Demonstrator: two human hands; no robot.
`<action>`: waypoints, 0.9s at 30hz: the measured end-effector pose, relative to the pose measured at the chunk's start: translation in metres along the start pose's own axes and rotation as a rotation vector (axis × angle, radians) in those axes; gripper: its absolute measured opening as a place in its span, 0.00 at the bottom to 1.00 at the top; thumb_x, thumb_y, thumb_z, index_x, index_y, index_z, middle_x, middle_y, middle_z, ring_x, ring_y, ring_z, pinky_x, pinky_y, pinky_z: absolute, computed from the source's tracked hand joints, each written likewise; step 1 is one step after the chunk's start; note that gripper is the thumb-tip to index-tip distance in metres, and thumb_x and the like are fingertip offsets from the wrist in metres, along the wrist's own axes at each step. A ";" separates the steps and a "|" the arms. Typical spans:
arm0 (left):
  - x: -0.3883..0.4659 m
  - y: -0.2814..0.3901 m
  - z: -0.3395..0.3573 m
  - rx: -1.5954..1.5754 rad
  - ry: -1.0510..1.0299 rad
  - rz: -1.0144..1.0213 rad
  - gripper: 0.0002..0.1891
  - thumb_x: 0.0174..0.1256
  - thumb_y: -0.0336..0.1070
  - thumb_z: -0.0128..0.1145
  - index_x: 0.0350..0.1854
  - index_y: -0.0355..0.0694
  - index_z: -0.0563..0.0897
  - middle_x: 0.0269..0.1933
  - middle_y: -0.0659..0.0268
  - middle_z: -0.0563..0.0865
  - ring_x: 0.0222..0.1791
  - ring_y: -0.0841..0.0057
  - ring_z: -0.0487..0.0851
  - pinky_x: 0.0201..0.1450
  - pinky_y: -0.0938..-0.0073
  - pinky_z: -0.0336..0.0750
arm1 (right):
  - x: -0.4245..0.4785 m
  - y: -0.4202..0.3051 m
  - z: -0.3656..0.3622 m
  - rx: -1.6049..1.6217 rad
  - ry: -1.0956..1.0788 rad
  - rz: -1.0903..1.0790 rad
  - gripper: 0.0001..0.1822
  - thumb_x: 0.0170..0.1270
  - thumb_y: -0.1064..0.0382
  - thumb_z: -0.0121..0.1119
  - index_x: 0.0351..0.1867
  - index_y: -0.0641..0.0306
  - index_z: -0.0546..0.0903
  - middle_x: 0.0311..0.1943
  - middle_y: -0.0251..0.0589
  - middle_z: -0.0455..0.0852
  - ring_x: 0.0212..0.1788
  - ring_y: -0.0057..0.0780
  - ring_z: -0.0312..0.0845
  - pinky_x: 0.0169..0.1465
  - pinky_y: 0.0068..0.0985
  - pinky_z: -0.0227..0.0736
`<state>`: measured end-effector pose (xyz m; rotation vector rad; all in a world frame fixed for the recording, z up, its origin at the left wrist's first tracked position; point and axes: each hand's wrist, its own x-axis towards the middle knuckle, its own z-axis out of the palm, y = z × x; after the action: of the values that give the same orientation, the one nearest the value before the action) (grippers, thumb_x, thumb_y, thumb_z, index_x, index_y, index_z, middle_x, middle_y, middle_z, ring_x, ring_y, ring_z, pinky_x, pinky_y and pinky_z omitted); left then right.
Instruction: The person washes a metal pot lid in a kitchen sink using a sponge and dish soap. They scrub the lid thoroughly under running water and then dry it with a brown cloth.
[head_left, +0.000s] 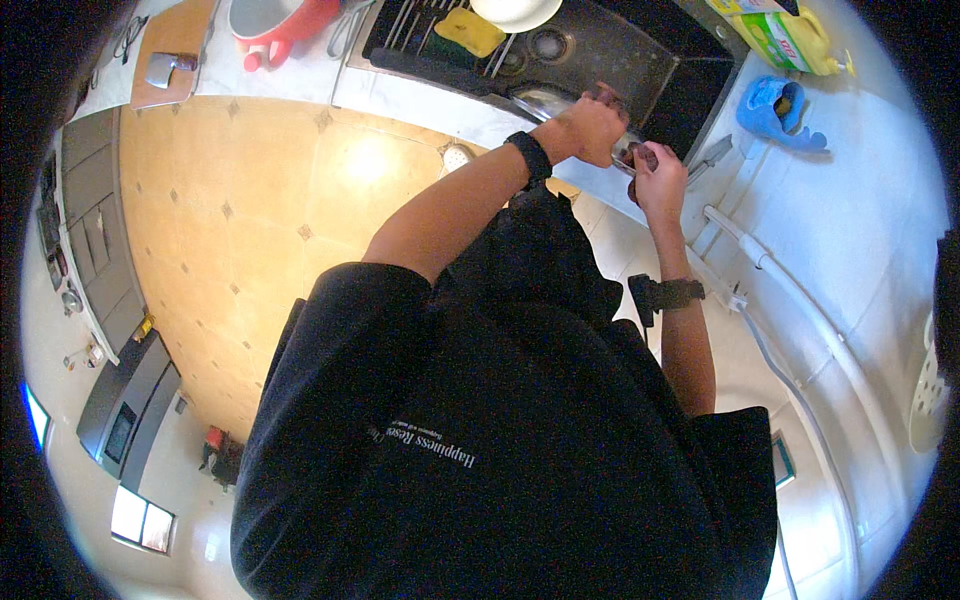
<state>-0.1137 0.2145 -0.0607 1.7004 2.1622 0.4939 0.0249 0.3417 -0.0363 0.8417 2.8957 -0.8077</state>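
My left hand (589, 131) is closed in a fist at the near edge of a black sink (630, 52). A dark reddish-brown piece (604, 94) sticks out beyond its fingers. My right hand (663, 184) is just right of it, fingers closed around another reddish-brown piece (643, 159). Whether both pieces belong to one thing I cannot tell. A shiny, curved-rimmed object (541, 101) shows at the sink edge left of my left hand. Some shiny material lies between the hands, mostly hidden by them.
A yellow sponge (471, 31) lies on a metal rack, beside a white bowl (517, 9). Left are a red pan (289, 34) and a cleaver (166, 69) on a cutting board (174, 30). Right are a knife (709, 160), a blue plastic container (769, 109) and a yellow bottle (787, 45).
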 end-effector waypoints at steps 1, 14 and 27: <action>0.000 0.001 0.001 -0.020 -0.017 -0.007 0.24 0.40 0.41 0.62 0.42 0.33 0.83 0.40 0.44 0.86 0.42 0.47 0.85 0.49 0.47 0.79 | 0.007 0.003 0.002 -0.041 -0.023 0.016 0.13 0.58 0.61 0.63 0.43 0.64 0.86 0.39 0.53 0.87 0.40 0.52 0.84 0.44 0.41 0.78; 0.004 0.005 0.006 -0.032 -0.058 -0.054 0.22 0.41 0.41 0.64 0.40 0.33 0.85 0.42 0.45 0.86 0.48 0.48 0.84 0.53 0.46 0.77 | 0.034 0.009 -0.001 -0.149 -0.118 0.001 0.12 0.58 0.60 0.64 0.42 0.61 0.86 0.37 0.52 0.87 0.40 0.52 0.85 0.44 0.42 0.78; 0.003 0.000 -0.004 -0.076 -0.060 -0.017 0.23 0.40 0.42 0.64 0.40 0.33 0.85 0.39 0.46 0.87 0.39 0.50 0.87 0.48 0.45 0.78 | 0.056 0.010 0.003 -0.098 -0.134 -0.110 0.11 0.58 0.64 0.61 0.40 0.65 0.85 0.36 0.56 0.86 0.39 0.57 0.83 0.43 0.44 0.78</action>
<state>-0.1163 0.2172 -0.0571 1.6340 2.0879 0.5073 -0.0182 0.3749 -0.0528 0.6004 2.8558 -0.6930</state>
